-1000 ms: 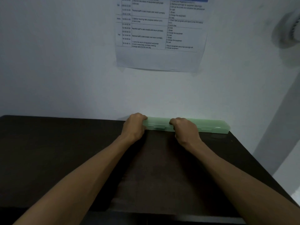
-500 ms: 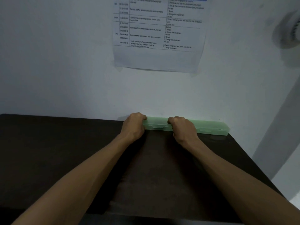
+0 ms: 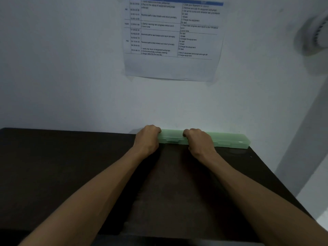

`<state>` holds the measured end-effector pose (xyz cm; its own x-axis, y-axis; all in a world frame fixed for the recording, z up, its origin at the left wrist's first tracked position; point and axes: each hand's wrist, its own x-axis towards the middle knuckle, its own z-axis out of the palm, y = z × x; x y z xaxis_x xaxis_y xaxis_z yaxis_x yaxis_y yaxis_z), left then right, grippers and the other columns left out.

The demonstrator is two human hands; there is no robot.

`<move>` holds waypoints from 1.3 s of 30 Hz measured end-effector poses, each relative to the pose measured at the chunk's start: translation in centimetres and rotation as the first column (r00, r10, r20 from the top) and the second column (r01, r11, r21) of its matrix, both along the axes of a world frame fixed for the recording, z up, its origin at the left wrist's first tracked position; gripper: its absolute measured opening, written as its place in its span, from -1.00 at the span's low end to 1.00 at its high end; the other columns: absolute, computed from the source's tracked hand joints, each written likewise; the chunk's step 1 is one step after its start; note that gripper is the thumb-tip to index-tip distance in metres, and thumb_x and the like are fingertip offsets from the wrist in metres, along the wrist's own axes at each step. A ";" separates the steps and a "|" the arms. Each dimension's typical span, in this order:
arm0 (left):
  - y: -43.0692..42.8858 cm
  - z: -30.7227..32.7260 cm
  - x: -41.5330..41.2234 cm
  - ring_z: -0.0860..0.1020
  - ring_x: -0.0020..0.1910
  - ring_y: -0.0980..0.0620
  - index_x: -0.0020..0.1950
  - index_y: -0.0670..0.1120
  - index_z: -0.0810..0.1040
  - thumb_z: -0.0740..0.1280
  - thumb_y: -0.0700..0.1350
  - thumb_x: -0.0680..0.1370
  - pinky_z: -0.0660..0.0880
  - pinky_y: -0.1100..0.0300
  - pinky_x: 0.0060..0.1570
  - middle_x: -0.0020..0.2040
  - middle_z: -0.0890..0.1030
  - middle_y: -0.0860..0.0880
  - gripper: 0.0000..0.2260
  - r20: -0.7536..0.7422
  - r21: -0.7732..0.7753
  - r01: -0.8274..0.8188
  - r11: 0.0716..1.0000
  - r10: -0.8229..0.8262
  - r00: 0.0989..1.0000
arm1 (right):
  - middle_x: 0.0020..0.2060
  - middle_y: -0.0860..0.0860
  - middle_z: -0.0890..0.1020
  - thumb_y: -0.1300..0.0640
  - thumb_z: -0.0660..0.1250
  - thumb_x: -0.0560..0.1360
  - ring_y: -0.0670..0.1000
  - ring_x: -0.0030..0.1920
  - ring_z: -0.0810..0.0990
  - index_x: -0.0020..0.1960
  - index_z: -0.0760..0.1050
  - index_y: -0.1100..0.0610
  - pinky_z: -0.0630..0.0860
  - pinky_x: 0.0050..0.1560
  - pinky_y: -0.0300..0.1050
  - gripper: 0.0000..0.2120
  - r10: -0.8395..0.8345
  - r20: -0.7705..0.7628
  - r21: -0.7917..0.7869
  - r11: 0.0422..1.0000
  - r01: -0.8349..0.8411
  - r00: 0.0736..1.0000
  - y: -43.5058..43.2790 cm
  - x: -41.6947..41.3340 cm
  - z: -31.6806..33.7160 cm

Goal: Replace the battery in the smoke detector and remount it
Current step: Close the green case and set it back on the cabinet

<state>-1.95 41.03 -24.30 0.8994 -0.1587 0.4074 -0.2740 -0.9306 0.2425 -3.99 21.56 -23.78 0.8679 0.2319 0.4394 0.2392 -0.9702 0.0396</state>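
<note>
Dark counter [image 3: 71, 174], pale wall: your left hand [image 3: 147, 141] and right hand [image 3: 200, 144] stay curled over the green case [image 3: 229, 139] at the wall edge, as a second ago, lid apparently closed. The smoke detector [image 3: 319, 34] shows blurred on the wall, upper right; I'd judge no progress yet.

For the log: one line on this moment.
left hand, right hand: gripping green case | case: on table, at wall | smoke detector: untouched

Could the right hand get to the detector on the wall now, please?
Probably, once freed: the right hand grips the case, and only bare wall lies between it and the detector, high on the right. Whether the arm stretches that far is unclear.
</note>
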 end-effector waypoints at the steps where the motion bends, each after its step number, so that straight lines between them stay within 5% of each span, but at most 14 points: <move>1: 0.0 0.0 0.0 0.62 0.01 -0.15 0.13 -0.20 0.62 0.36 -0.34 0.48 0.60 -0.03 -0.04 0.08 0.65 -0.15 -0.76 0.002 0.006 0.001 1.000 -0.001 1.000 | -0.09 0.14 0.64 0.47 0.25 0.39 0.19 -0.09 0.61 0.08 0.55 0.22 0.56 -0.18 0.05 -0.67 -0.001 0.000 0.002 1.000 0.001 1.000 0.0 0.0 0.0; 10: 0.1 -0.1 0.2 0.60 -0.06 -0.11 0.10 -0.17 0.61 0.36 -0.33 0.47 0.53 0.06 -0.18 0.03 0.63 -0.13 -0.78 0.014 0.044 0.031 0.999 -0.032 0.999 | -0.13 0.12 0.63 0.45 0.24 0.42 0.17 -0.16 0.60 0.03 0.52 0.22 0.37 -0.30 -0.05 -0.74 -0.036 0.002 -0.009 0.999 0.036 0.999 0.6 -0.3 -0.1; 39: -0.3 0.9 -0.4 0.56 -0.08 -0.09 0.01 -0.13 0.51 0.36 -0.32 0.45 0.45 0.09 -0.21 -0.01 0.58 -0.11 -0.82 0.009 0.096 0.027 0.995 -0.028 1.000 | -0.11 0.12 0.61 0.41 0.23 0.46 0.17 -0.13 0.59 0.03 0.49 0.22 0.34 -0.29 -0.05 -0.80 -0.064 -0.018 -0.031 0.998 0.063 0.998 0.7 -0.8 0.5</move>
<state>-2.31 40.72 -23.35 0.8899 -0.2222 0.3983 -0.3021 -0.9414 0.1498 -4.76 22.29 -23.26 0.8894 0.1888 0.4163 0.1780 -0.9819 0.0651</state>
